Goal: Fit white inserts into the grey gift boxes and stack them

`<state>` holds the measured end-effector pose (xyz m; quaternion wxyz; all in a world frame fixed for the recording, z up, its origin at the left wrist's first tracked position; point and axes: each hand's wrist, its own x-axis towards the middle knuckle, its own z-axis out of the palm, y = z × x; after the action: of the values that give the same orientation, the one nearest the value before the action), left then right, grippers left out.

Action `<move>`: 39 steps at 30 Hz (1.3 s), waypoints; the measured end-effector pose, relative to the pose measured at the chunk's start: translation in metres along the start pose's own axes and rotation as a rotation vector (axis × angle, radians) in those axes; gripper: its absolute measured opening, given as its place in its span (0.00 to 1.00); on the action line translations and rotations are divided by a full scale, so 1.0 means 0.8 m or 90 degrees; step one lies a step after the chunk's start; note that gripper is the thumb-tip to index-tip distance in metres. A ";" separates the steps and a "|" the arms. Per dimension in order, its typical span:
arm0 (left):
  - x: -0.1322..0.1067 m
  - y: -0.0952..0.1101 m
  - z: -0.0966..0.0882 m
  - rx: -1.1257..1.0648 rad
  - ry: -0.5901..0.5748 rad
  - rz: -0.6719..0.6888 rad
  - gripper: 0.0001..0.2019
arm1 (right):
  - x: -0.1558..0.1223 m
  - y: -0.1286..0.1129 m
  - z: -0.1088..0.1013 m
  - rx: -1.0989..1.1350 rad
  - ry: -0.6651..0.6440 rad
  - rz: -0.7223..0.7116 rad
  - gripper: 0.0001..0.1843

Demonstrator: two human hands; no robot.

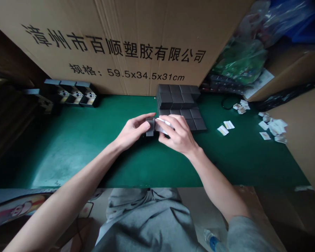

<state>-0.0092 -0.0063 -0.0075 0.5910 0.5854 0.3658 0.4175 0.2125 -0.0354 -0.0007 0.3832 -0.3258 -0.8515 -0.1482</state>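
Note:
My left hand [132, 131] and my right hand [177, 134] meet over the middle of the green table [76, 140]. Both are closed on one small dark grey box [150, 126] held between them. My left fingers grip its left side. My right fingers cover its right side and pinch a small white piece [164, 121] at its top. Just behind my hands stands a stack of the same dark grey boxes [180, 103], two layers high at the back and one layer at the front.
A large printed cardboard carton [126, 42] walls off the back. Three open dark boxes [73, 92] sit at the back left. Small white slips [271, 127] lie scattered on the right, near another carton [304, 140]. Plastic bags [241, 59] are piled at the back right.

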 end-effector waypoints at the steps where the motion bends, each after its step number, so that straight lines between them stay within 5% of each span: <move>1: 0.000 -0.002 -0.001 -0.002 0.009 0.001 0.40 | 0.000 -0.001 0.000 -0.002 -0.001 -0.003 0.28; 8: 0.001 -0.007 -0.001 0.014 0.015 -0.008 0.37 | 0.001 -0.003 0.002 0.022 -0.110 0.062 0.27; 22: 0.001 -0.005 0.000 0.011 0.002 0.002 0.39 | 0.005 -0.009 0.001 0.010 -0.051 0.026 0.25; 33: 0.002 -0.006 0.002 0.030 -0.004 0.001 0.36 | 0.007 -0.013 -0.003 0.084 -0.115 0.113 0.45; 39: 0.002 -0.006 0.001 0.036 -0.003 0.003 0.36 | 0.006 -0.012 -0.001 0.082 -0.116 0.123 0.33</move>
<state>-0.0078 -0.0051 -0.0120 0.5740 0.6041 0.3744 0.4068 0.2040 -0.0411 0.0037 0.3371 -0.3927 -0.8553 -0.0255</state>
